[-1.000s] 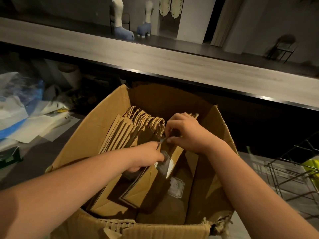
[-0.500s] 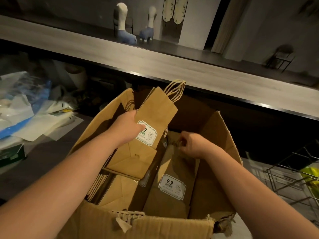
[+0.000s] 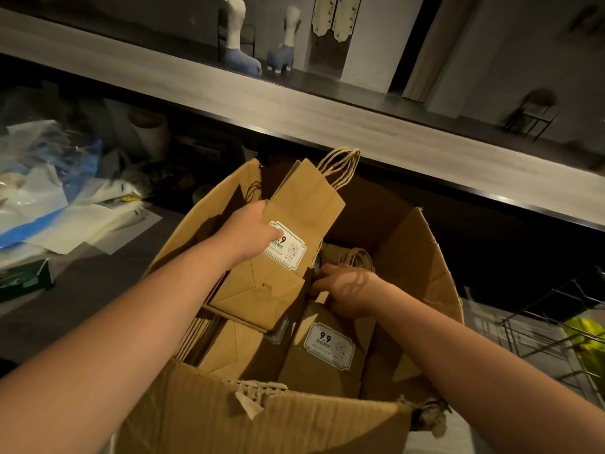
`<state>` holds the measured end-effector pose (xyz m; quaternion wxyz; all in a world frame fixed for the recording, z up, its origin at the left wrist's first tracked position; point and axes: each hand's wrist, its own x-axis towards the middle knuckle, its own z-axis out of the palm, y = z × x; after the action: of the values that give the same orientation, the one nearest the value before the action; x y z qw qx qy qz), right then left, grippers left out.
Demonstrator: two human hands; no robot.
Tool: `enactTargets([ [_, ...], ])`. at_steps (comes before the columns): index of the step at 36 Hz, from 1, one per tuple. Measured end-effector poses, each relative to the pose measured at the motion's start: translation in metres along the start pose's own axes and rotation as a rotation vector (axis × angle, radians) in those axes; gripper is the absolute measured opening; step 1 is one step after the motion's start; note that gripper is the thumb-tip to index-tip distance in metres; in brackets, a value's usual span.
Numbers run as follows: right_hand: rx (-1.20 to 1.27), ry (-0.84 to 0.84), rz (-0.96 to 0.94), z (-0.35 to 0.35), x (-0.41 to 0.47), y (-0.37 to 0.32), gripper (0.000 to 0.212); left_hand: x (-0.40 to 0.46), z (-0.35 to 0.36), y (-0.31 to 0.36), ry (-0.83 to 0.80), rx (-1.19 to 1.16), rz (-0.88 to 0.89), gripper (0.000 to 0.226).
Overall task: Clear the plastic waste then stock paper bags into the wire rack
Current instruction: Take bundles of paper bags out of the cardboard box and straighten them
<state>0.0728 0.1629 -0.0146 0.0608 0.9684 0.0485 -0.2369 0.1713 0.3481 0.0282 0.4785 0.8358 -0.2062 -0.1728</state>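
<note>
Cardboard box (image 3: 415,257) surrounds both hands. Left hand (image 3: 248,234) grips a flat stack of paper bags (image 3: 294,224), thumb across the label, handles beyond its fingertips. Right hand (image 3: 347,290) curls onto another bag bundle (image 3: 327,352) lower down. Wire rack (image 3: 556,326) stands right; plastic waste (image 3: 49,178) left.

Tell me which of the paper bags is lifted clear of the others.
The paper bag in the left hand, handles up, above the cardboard box. The other bags still lie inside, one under the right hand.
</note>
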Motion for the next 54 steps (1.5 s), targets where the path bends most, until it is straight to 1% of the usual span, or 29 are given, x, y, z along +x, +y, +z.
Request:
enactTargets([
  [4,-0.034,0.024,0.021,0.0,-0.001,-0.003,0.056,-0.001,0.001,0.001,-0.003,0.014,0.017,0.027],
  [8,-0.076,0.026,0.017,0.003,0.0,-0.005,0.057,-0.001,0.002,0.001,0.0,0.04,0.017,0.038],
  [13,-0.089,0.043,0.02,0.002,0.0,-0.005,0.057,0.0,0.001,-0.001,-0.006,0.053,0.024,0.025],
  [19,-0.091,0.055,-0.01,-0.001,-0.001,-0.005,0.054,0.001,0.001,-0.003,0.003,0.095,0.037,0.021],
  [23,-0.081,0.054,-0.049,-0.001,-0.001,-0.009,0.05,0.001,0.001,-0.003,0.006,0.097,0.033,0.021],
  [28,-0.078,0.031,-0.038,-0.004,-0.003,-0.009,0.054,0.001,0.002,-0.004,0.008,0.104,0.027,0.024],
  [32,-0.103,0.028,-0.055,-0.002,-0.004,-0.01,0.059,0.002,0.002,-0.004,0.005,0.103,0.023,0.021],
  [36,-0.116,0.033,-0.065,-0.001,-0.004,-0.011,0.059,0.002,0.002,-0.004,0.001,0.099,0.021,0.024],
  [42,-0.118,0.071,-0.071,-0.001,-0.004,-0.011,0.053,0.003,0.002,-0.005,0.0,0.099,0.026,0.023],
  [45,-0.109,0.101,-0.071,-0.002,-0.006,-0.01,0.048,0.002,0.002,-0.005,-0.007,0.094,0.025,0.024],
  [48,-0.059,0.17,-0.083,-0.006,-0.009,-0.009,0.036,0.002,0.002,-0.005,-0.007,0.098,0.025,0.025],
  [51,-0.062,0.239,-0.081,-0.011,-0.01,-0.008,0.033,0.003,0.002,-0.005,-0.009,0.1,0.026,0.026],
  [54,-0.125,0.207,-0.066,-0.015,-0.013,-0.006,0.03,0.002,0.002,-0.005,-0.019,0.101,0.024,0.025],
])
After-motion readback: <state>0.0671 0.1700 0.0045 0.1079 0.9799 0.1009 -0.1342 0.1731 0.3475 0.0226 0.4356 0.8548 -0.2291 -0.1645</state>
